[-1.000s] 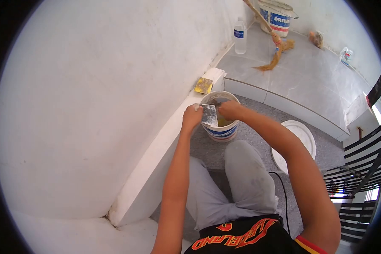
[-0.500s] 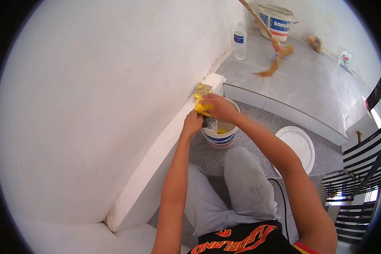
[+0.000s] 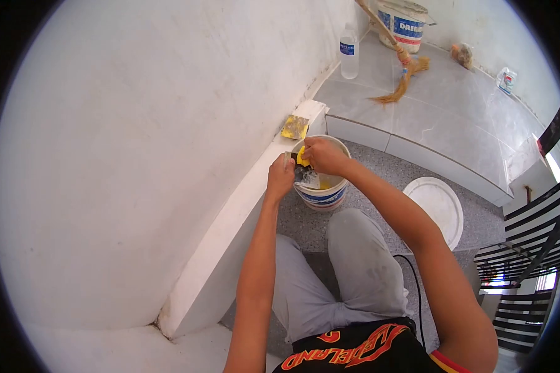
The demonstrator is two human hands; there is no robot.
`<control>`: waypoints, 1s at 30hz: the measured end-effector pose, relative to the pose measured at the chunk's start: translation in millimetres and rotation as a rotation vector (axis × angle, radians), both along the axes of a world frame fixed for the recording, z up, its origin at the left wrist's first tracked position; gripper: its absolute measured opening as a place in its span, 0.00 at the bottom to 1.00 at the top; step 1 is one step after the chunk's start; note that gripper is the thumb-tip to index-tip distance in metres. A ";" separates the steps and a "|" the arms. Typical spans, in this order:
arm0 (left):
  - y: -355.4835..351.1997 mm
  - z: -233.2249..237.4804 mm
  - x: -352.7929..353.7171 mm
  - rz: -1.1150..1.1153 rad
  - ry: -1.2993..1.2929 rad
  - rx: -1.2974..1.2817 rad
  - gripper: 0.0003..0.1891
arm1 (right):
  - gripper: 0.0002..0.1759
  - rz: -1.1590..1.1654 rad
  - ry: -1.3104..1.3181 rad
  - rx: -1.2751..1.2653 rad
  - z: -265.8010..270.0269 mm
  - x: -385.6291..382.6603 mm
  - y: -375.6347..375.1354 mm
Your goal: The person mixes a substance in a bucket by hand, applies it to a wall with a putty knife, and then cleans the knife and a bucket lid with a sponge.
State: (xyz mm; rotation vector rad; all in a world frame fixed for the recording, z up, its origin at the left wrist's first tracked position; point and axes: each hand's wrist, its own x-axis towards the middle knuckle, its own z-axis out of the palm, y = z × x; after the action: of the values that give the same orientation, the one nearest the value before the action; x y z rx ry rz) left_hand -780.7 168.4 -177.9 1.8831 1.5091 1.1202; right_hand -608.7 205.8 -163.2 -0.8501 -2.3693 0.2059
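Observation:
Over the white bucket, my left hand is closed on a putty knife whose blade, smeared grey and white, points down toward the bucket's opening. My right hand pinches a yellow sponge against the upper part of the putty knife. Both hands are close together near the bucket's left rim. On the white ledge just beyond them lies a square yellow piece with a grey, stained face. Some yellow shows inside the bucket, but what it is cannot be made out.
A round white lid lies on the speckled floor to the right. On the raised tiled step stand a water bottle, a straw broom, another bucket and a small packet. A black cable runs beside my leg.
My right hand has drawn the yellow sponge down and slightly right, away from the square piece on the ledge. The left hand has shifted up slightly. The view has tilted a little.

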 end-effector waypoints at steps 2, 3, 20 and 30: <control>3.0 -1.7 -0.1 0.008 0.028 -0.012 0.11 | 0.03 -0.028 -0.012 -0.037 -6.7 0.5 2.8; 2.9 -1.8 0.0 0.018 0.032 0.011 0.11 | 0.01 -0.054 -0.026 -0.079 -5.7 0.5 2.2; -9.7 21.9 15.1 0.317 0.288 0.086 0.12 | 0.10 -0.130 -0.687 -0.301 -24.0 -12.1 13.9; -8.1 7.9 11.3 0.358 0.244 0.155 0.12 | 0.25 -0.087 -0.999 -0.568 -69.4 -18.8 37.0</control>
State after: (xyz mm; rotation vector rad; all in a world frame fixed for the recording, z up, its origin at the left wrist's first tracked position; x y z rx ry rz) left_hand -769.4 160.4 -170.0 1.9586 2.0094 1.2251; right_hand -627.5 242.8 -232.6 -1.5978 -3.2372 0.5321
